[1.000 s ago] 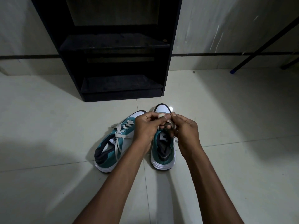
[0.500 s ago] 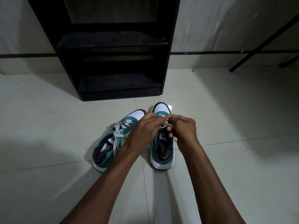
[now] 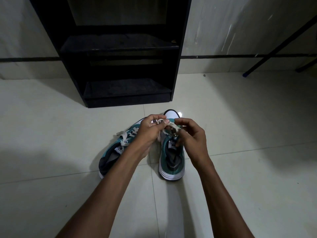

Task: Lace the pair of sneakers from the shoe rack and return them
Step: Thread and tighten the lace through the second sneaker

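Two teal sneakers with white soles and toe caps stand on the floor tiles before a black shoe rack (image 3: 120, 93). The left sneaker (image 3: 111, 155) leans outward, its beige lace tied in a bow near the tongue. Over the right sneaker (image 3: 172, 162), my left hand (image 3: 149, 133) pinches a loop of its beige lace (image 3: 169, 127). My right hand (image 3: 192, 140) holds the other part of that lace, just beside the left hand. The fingers hide most of the knot and the eyelets.
The rack's two lower shelves hold nothing and it stands against a pale wall. Slanted dark metal legs (image 3: 274, 47) with blue feet stand at the far right. Glossy pale floor tiles (image 3: 248, 134) spread all around the shoes.
Both hands have stayed over the right sneaker's lace; the left hand has lifted a loop up and left, and the right hand's fingers have spread slightly apart from it.
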